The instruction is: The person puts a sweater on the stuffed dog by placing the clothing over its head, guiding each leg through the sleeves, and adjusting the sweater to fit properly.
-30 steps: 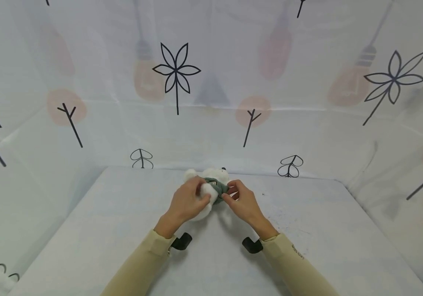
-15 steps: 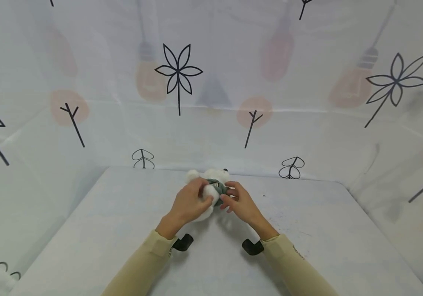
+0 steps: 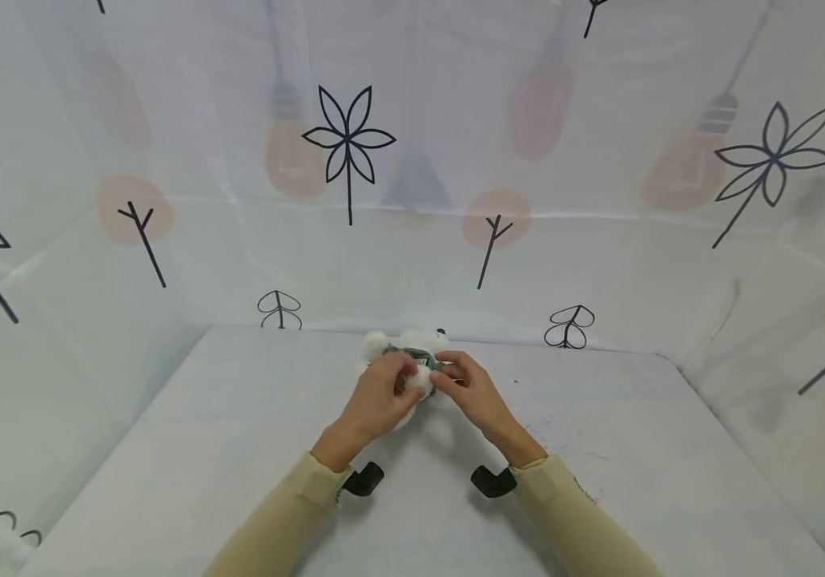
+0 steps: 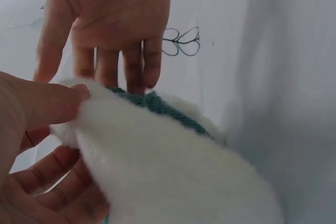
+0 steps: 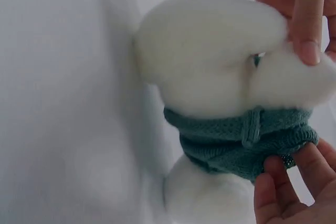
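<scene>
A white plush bear (image 3: 420, 340) lies at the far side of the table, with its dark nose pointing right in the head view. A green knitted sweater (image 5: 220, 140) wraps round its body. With thumb and fingers my left hand (image 3: 376, 401) pinches a white limb (image 5: 289, 80) of the toy. My right hand (image 3: 479, 401) grips the edge of the sweater, its fingertips tucked at the knit opening in the right wrist view. White fur (image 4: 173, 166) fills much of the left wrist view and hides part of the sweater.
The white-covered table (image 3: 239, 481) meets a patterned cloth backdrop (image 3: 412, 264) just behind the bear. Cloth walls rise on both sides. Black wrist camera mounts (image 3: 364, 479) stick out below both sleeves.
My left hand has shifted slightly to the right with the limb, closer to my right hand. Less of the green sweater shows between the hands. My right hand stays at its edge.
</scene>
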`<act>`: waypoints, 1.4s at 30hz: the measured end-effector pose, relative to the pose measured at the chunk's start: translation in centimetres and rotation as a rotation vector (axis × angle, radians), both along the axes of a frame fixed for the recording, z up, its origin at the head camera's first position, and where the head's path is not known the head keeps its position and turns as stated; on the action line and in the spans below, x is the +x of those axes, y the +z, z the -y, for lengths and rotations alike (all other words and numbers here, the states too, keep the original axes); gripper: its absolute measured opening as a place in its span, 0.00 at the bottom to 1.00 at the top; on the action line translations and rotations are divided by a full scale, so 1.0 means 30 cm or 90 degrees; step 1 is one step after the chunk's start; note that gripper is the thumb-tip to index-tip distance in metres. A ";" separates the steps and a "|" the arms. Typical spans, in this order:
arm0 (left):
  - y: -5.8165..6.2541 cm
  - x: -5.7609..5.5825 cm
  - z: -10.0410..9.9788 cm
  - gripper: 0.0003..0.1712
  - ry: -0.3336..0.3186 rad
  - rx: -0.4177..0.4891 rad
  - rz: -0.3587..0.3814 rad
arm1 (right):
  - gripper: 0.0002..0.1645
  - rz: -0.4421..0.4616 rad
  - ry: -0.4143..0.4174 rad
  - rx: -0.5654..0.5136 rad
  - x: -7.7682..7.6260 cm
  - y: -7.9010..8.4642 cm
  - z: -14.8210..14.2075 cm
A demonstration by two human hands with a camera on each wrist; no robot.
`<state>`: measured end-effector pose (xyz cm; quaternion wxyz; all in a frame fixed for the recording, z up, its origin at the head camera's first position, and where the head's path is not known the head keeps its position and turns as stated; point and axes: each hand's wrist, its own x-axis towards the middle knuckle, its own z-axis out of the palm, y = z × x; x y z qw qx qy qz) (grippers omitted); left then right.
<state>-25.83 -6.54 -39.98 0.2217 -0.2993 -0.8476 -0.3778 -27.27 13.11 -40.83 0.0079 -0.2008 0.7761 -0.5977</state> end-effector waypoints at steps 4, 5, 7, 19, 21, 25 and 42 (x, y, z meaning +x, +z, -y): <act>0.000 0.011 -0.017 0.14 -0.019 0.004 -0.013 | 0.27 -0.035 0.006 -0.013 0.001 -0.001 0.002; 0.001 0.015 -0.020 0.14 -0.024 0.010 -0.012 | 0.27 -0.044 0.010 -0.019 0.001 0.000 0.002; 0.003 0.020 -0.026 0.14 -0.030 0.024 -0.004 | 0.28 -0.057 0.019 -0.035 0.003 0.005 0.001; -0.012 0.052 -0.078 0.13 -0.079 0.126 0.035 | 0.24 -0.149 0.064 -0.011 0.056 0.100 -0.026; -0.017 0.052 -0.082 0.11 -0.065 0.121 0.029 | 0.23 -0.163 0.068 0.009 0.055 0.097 -0.028; -0.024 0.049 -0.084 0.10 -0.039 0.124 0.026 | 0.24 -0.231 0.045 0.086 0.021 0.048 -0.034; -0.037 0.035 -0.083 0.12 0.024 0.211 0.122 | 0.28 -0.406 0.017 0.240 0.023 0.039 -0.026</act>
